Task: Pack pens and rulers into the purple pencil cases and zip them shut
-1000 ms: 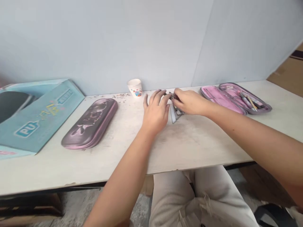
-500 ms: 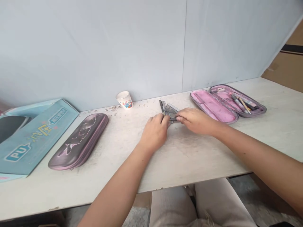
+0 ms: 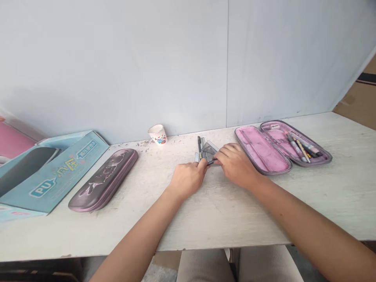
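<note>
My left hand (image 3: 188, 178) is closed, fingers curled on the near left side of a small bundle of drawing tools. In the bundle are a dark see-through set square (image 3: 209, 150), a black pen (image 3: 199, 145) pointing to the wall, and clear ruler-like strips partly covered. My right hand (image 3: 236, 162) pinches the right corner of the set square between thumb and fingers. The fingertips of both hands nearly meet and hide the near ends. An open pink pencil case (image 3: 261, 156) lies just right of my right hand, with several pens (image 3: 302, 147) in its right half.
A closed dark pencil case (image 3: 102, 182) lies on the left, beside a blue carton (image 3: 61, 176) with a dark object inside. A paper cup (image 3: 158, 135) stands near the wall among pencil shavings (image 3: 143, 145). The white table's (image 3: 223, 223) front edge is close to my legs.
The camera view has shifted, so the table items sit lower in it. My right hand has turned slightly at the set square; both hands stay on the bundle.
</note>
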{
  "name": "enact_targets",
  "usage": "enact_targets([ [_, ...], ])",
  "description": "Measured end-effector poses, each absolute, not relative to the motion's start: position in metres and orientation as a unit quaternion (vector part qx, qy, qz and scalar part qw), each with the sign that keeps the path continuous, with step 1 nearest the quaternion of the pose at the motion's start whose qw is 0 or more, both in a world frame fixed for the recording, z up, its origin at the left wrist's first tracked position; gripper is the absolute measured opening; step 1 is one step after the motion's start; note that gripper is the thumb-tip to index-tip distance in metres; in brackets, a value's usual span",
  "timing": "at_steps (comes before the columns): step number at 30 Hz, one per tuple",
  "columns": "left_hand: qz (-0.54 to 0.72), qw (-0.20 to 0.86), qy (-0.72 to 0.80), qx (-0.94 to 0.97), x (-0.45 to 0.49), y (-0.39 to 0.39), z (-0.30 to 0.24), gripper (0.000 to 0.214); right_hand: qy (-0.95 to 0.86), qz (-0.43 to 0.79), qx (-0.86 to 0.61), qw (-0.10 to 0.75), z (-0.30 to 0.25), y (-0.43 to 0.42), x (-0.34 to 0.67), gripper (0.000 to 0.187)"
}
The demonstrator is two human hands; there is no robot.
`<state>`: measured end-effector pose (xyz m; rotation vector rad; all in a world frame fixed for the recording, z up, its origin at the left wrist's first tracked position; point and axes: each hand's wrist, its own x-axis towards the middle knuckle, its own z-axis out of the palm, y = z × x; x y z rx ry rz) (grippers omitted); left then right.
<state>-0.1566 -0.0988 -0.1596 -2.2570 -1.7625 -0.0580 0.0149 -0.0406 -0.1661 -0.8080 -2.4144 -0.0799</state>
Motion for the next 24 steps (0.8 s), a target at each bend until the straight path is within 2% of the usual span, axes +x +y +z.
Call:
enact_targets([
  [4, -0.126, 0.082, -0.656, -0.74, -0.153, -0.09, -0.148, 0.03, -0.872, 0.002, -0.341, 0.35, -0.166, -0.034, 0.027, 0.015],
  [8, -0.316, -0.089, -0.652, -0.684, -0.142, -0.078, -0.132, 0.027, -0.813, 0.075, -0.382, 0.433, -0.17, -0.029, 0.035, 0.005],
  [11, -0.373, -0.214, -0.593, -0.68, -0.13, -0.072, -0.13, 0.017, -0.794, 0.095, -0.379, 0.465, -0.173, -0.03, 0.032, 0.002],
  [14, -0.4, -0.284, -0.547, -0.678, -0.123, -0.07, -0.138, 0.011, -0.797, 0.095, -0.374, 0.464, -0.176, -0.032, 0.027, 0.001],
  [20, -0.444, -0.369, -0.542, -0.611, -0.127, -0.074, -0.162, 0.02, -0.812, 0.098, -0.377, 0.435, -0.182, -0.034, 0.024, 0.003],
  [24, -0.466, -0.416, -0.527, -0.577, -0.132, -0.077, -0.171, 0.02, -0.829, 0.105, -0.375, 0.401, -0.183, -0.036, 0.023, 0.01],
])
